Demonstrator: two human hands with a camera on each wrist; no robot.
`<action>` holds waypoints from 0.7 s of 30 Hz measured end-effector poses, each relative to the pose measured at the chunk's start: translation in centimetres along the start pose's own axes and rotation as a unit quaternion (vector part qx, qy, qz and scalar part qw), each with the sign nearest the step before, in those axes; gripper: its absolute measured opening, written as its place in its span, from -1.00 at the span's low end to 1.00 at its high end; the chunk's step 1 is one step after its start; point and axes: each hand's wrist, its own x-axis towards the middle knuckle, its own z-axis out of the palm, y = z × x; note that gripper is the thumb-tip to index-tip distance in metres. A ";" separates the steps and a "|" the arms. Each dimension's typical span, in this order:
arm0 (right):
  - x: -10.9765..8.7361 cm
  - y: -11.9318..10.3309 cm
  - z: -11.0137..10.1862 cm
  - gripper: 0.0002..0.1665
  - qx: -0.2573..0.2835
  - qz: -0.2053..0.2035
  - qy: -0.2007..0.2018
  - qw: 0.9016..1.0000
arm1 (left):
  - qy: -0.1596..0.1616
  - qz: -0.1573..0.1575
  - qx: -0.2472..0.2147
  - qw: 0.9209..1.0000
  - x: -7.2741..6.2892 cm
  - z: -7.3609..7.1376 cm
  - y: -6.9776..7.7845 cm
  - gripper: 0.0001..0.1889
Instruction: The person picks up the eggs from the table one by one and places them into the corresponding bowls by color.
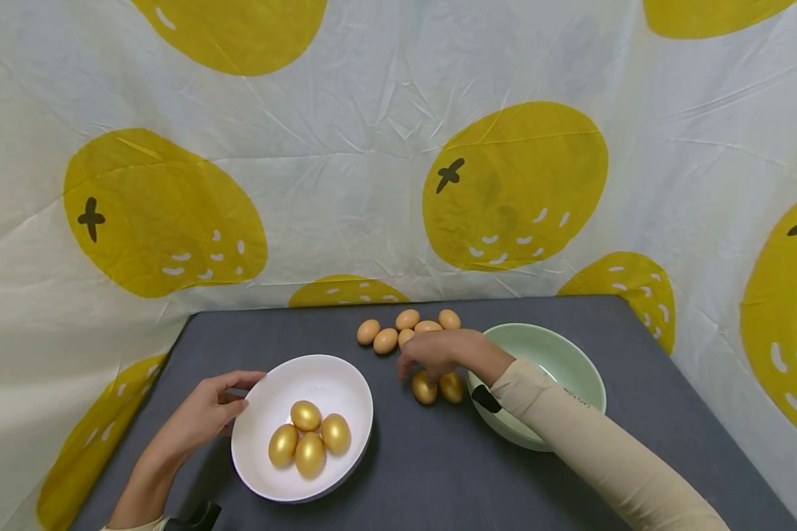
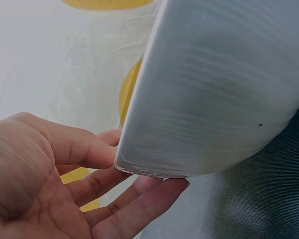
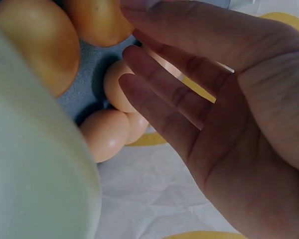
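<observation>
A white bowl [image 1: 249, 450] with several gold eggs [image 1: 310, 454] inside sits at the front left. My left hand [image 1: 209, 409] holds its left rim; in the left wrist view the thumb and fingers [image 2: 154, 201] lie at the rim and outer wall. My right hand [image 1: 435, 350] reaches over two gold eggs on the table, the left one [image 1: 424, 389] under its fingertips and the other [image 1: 451, 388] beside it. In the right wrist view its fingers [image 3: 164, 107] extend fairly straight, with the thumb right at the side of a gold egg [image 3: 100, 20].
Several brown eggs [image 1: 386, 341] lie in a cluster behind my right hand. A pale green bowl [image 1: 538, 339] stands at the right, with my right forearm [image 1: 591, 442] crossing over it. A fruit-printed cloth [image 1: 345, 214] hangs behind the dark table [image 1: 239, 332].
</observation>
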 end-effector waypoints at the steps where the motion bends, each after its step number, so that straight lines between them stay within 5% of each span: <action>1: 0.1 0.0 0.0 -0.51 -0.001 0.007 -0.002 1.000 | 0.001 0.000 0.000 1.000 0.0 0.0 0.0 -0.52; 21: 1.1 -0.8 0.0 -0.42 -0.065 0.089 -0.052 0.993 | 0.001 0.004 0.004 1.000 0.1 0.0 -0.1 -0.51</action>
